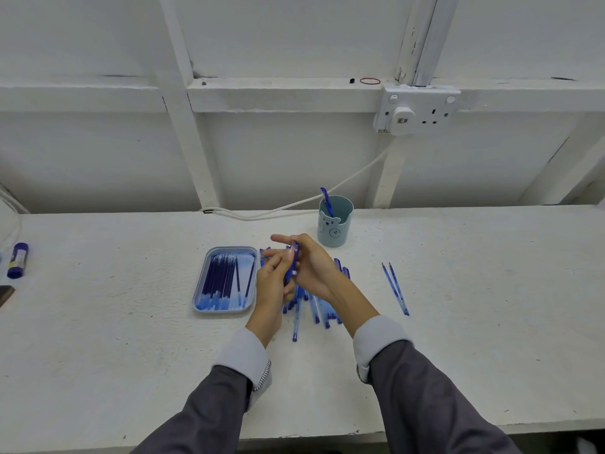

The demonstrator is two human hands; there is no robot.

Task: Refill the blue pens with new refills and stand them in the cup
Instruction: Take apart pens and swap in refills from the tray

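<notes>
Glue stick (pixel 18 260), socket (pixel 420 109), cable (pixel 343 183)

The tray (pixel 200 287) of refills (pixel 221 276) lies left of the pen pile (pixel 314 306). The cup (pixel 337 231) stands behind, one pen (pixel 325 198) in it. Two thin sticks (pixel 395 288), maybe old refills, lie right.

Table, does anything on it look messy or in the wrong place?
Yes. Two thin blue refills lie alone on the white table, far to the right of the light blue refill tray. The blue plastic pens sprawl in a jumbled heap beside the tray. Nothing looks spilled or broken.
</notes>
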